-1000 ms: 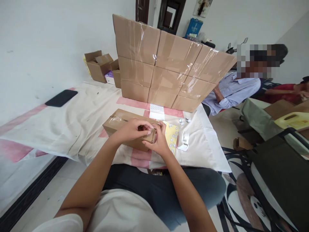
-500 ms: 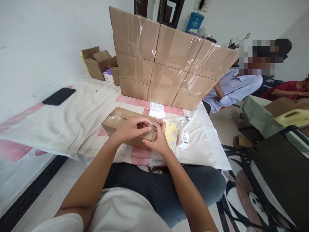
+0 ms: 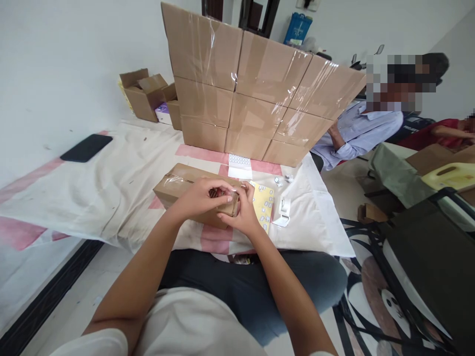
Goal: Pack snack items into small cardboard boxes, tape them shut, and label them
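Observation:
A long brown cardboard box (image 3: 178, 184) with clear tape on it lies on the cloth-covered low table (image 3: 111, 183) in front of me. My left hand (image 3: 202, 197) lies curled over the box's near right end, fingers bent against the top. My right hand (image 3: 243, 211) grips the same end from the right, its fingers pressed together at the top corner. Just right of my hands is a yellow sheet (image 3: 264, 205) with small white stickers on it.
A wall of taped cardboard boxes (image 3: 256, 94) stands at the table's far side, a white label sheet (image 3: 240, 165) before it. A black phone (image 3: 86, 148) lies far left, open cartons (image 3: 143, 94) behind. A person in a light shirt (image 3: 356, 131) sits at right.
My hands stay on the box's end with only small finger shifts. The view has dipped slightly, so everything sits a little higher in the picture.

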Available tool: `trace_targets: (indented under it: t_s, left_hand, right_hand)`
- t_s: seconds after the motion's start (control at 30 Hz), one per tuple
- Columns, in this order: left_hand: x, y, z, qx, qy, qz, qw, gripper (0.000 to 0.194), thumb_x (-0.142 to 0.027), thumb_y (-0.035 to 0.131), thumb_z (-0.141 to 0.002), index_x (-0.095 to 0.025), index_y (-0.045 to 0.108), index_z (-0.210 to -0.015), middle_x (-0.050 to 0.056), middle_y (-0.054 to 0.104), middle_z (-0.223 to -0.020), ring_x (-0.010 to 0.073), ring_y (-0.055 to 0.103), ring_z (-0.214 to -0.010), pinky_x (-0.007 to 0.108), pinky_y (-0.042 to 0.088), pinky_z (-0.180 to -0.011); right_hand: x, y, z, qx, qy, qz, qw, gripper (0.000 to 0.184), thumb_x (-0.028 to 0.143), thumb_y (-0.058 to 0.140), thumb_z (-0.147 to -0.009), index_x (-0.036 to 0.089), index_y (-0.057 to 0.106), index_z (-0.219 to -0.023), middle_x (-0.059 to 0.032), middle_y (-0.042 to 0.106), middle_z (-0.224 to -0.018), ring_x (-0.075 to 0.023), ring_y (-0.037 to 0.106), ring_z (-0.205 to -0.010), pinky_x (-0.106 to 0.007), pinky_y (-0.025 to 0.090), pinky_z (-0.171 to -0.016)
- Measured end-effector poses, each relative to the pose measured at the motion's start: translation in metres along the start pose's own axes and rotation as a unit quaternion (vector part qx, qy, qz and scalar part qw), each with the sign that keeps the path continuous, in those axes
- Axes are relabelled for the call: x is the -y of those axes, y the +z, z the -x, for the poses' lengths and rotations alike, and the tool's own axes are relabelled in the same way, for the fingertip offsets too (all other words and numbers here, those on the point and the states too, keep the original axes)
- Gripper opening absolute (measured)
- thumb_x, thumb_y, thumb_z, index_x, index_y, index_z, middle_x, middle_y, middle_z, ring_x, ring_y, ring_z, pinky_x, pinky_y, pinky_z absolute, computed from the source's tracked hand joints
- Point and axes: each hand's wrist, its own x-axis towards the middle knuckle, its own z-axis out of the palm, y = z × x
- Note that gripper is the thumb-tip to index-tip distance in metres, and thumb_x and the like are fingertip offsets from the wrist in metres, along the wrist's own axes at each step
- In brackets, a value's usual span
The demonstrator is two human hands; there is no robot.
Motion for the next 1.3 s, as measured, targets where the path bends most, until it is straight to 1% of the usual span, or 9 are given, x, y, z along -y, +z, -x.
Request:
trace_targets:
  t_s: [0.17,0.3,0.37,0.53,0.7,0.8,0.93,1.17,1.3]
  left_hand:
    - [0.003,0.001,-0.001,0.018,0.008,-0.022,1.000,0.017,-0.037,0.066,-0.086,-0.025,0.075,-0.096,-0.001,0.074,-0.085,0.0175,0.066,-0.079,0.029,0.049,-0.075]
    - [0.006,0.002,-0.003,0.016,0.038,-0.060,0.997,0.019,-0.043,0.067,-0.083,-0.027,0.076,-0.089,0.000,0.074,-0.078,0.0184,0.063,-0.071,0.030,0.049,-0.071]
    - [0.008,0.001,-0.004,0.025,0.032,-0.053,0.998,0.025,-0.050,0.067,-0.082,-0.028,0.077,-0.087,0.001,0.076,-0.079,0.0196,0.065,-0.070,0.029,0.050,-0.067]
    - [0.004,0.000,-0.007,0.039,-0.028,-0.033,0.998,0.032,-0.057,0.070,-0.077,-0.027,0.078,-0.085,0.002,0.080,-0.093,0.0242,0.071,-0.085,0.030,0.054,-0.075]
    - [0.007,0.004,-0.009,0.069,-0.012,-0.070,0.995,0.034,-0.055,0.063,-0.085,-0.025,0.077,-0.094,0.002,0.078,-0.086,0.0195,0.066,-0.070,0.028,0.049,-0.063]
    - [0.014,0.008,-0.011,0.058,0.005,-0.093,0.994,0.034,-0.054,0.060,-0.089,-0.026,0.075,-0.100,0.003,0.078,-0.093,0.0207,0.068,-0.079,0.029,0.051,-0.070]
    - [0.021,0.009,-0.011,0.039,0.008,-0.106,0.994,0.036,-0.058,0.060,-0.088,-0.027,0.075,-0.099,0.004,0.077,-0.104,0.0247,0.069,-0.095,0.034,0.053,-0.084]
    - [0.029,0.009,-0.013,0.050,0.030,-0.132,0.990,0.036,-0.060,0.059,-0.088,-0.031,0.075,-0.102,0.004,0.074,-0.110,0.0294,0.062,-0.111,0.044,0.050,-0.098]
    - [0.031,0.009,-0.014,0.029,0.038,-0.157,0.986,0.038,-0.061,0.059,-0.087,-0.031,0.075,-0.104,0.005,0.067,-0.120,0.0297,0.058,-0.117,0.048,0.047,-0.104]
  right_hand:
    - [0.001,-0.001,0.000,0.001,0.008,-0.011,1.000,0.087,0.052,0.087,-0.064,0.024,0.046,-0.135,-0.0146,0.025,-0.145,-0.0343,0.030,-0.149,-0.050,0.038,-0.121]
    - [0.002,0.000,0.002,0.002,0.013,-0.011,1.000,0.093,0.052,0.091,-0.059,0.022,0.047,-0.136,-0.0148,0.025,-0.145,-0.0321,0.039,-0.144,-0.044,0.041,-0.119]
    - [0.001,0.001,0.002,-0.002,0.012,-0.013,1.000,0.095,0.051,0.092,-0.057,0.023,0.048,-0.136,-0.0141,0.027,-0.144,-0.0311,0.041,-0.141,-0.042,0.043,-0.117]
    - [-0.001,0.003,0.001,-0.030,-0.021,-0.051,0.998,0.095,0.049,0.093,-0.054,0.022,0.049,-0.134,-0.0128,0.029,-0.138,-0.0298,0.039,-0.141,-0.041,0.042,-0.117]
    - [0.000,0.003,0.002,-0.015,0.000,-0.052,0.999,0.098,0.047,0.095,-0.052,0.022,0.049,-0.135,-0.0137,0.030,-0.140,-0.0312,0.036,-0.143,-0.042,0.041,-0.118]
    - [0.000,0.003,0.002,-0.013,0.002,-0.059,0.998,0.100,0.046,0.095,-0.052,0.022,0.048,-0.138,-0.0145,0.028,-0.142,-0.0311,0.034,-0.145,-0.041,0.041,-0.118]
    - [0.001,0.001,0.002,-0.005,0.008,-0.061,0.998,0.099,0.049,0.094,-0.054,0.021,0.049,-0.138,-0.0148,0.030,-0.143,-0.0305,0.033,-0.147,-0.040,0.040,-0.119]
    - [0.002,0.000,0.003,-0.008,0.007,-0.065,0.998,0.102,0.051,0.095,-0.052,0.022,0.049,-0.139,-0.0143,0.030,-0.144,-0.0309,0.038,-0.144,-0.042,0.038,-0.120]
    - [0.001,0.000,0.003,-0.016,-0.006,-0.075,0.997,0.102,0.055,0.093,-0.056,0.022,0.048,-0.141,-0.0138,0.028,-0.144,-0.0289,0.037,-0.145,-0.040,0.037,-0.121]
